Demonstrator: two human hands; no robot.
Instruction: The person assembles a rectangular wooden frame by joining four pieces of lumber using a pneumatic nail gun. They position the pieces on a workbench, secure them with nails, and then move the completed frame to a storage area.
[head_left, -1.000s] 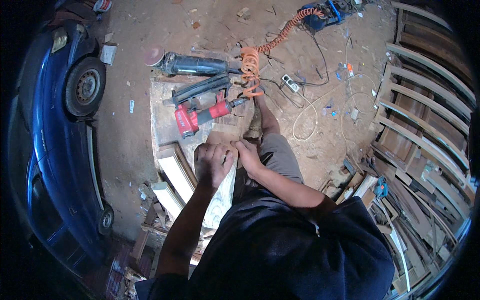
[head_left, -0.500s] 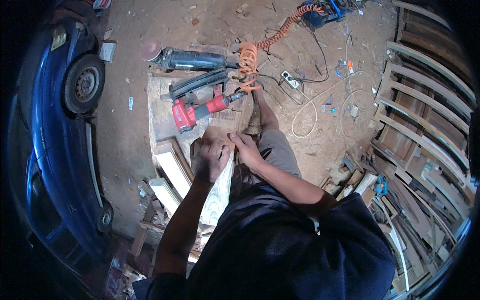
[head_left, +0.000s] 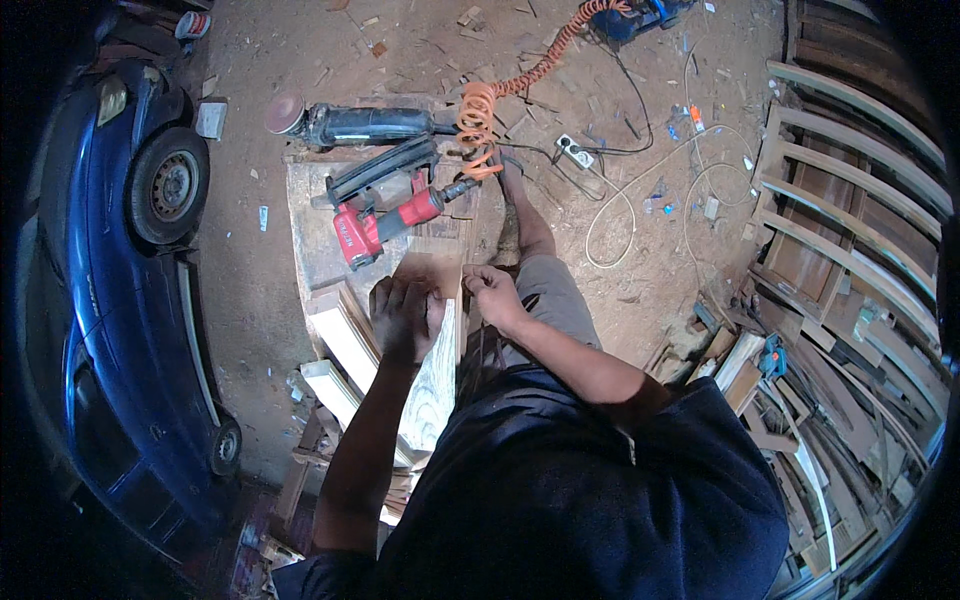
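My left hand [head_left: 406,314] is closed, fingers curled, over a pale grained board [head_left: 432,400] that reaches back toward my body. What it holds, if anything, is hidden under the fingers. Just beyond it lies a thin brown flat piece [head_left: 430,266]. My right hand [head_left: 496,300] pinches with thumb and fingertips at the right edge of the board; I cannot make out what is between them. Farther off on the worn wooden work surface [head_left: 308,225] rests a red and black nail gun [head_left: 385,226], joined to an orange coiled hose [head_left: 478,115].
A grinder [head_left: 370,124] with a round disc lies behind the nail gun. White boards [head_left: 340,325] stand at the left. Cables and a power strip [head_left: 575,152] cross the littered floor. A blue car [head_left: 110,310] stands left; timber frames [head_left: 850,190] lean right.
My right hand has drawn slightly back from the brown piece, its fingers now pinched together. The left hand has shifted slightly left and its fingers have changed position. The whole view has moved slightly.
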